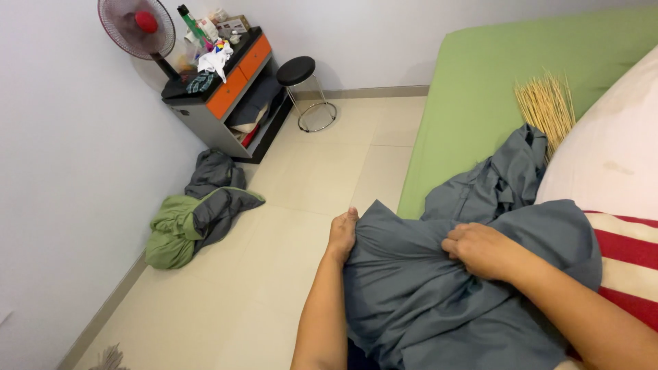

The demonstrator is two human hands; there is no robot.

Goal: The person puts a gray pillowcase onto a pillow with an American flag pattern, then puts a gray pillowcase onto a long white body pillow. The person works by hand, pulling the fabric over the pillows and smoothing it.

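A grey-blue cloth cover (439, 288) is bunched over a red-and-white striped pillow (627, 264) at the edge of a bed with a green sheet (480, 89). My left hand (343, 233) grips the cover's left edge, fingers curled around the fabric. My right hand (483, 250) presses down on top of the cover and pinches a fold of it. More of the same grey cloth (504, 171) trails up across the bed toward a bundle of straw sticks (546, 106).
A large pale pillow (610, 144) lies at the right. On the tiled floor sits a heap of green and grey bedding (195, 216) by the left wall. A grey-and-orange cabinet (229, 89), a fan (137, 27) and a black stool (301, 79) stand at the back.
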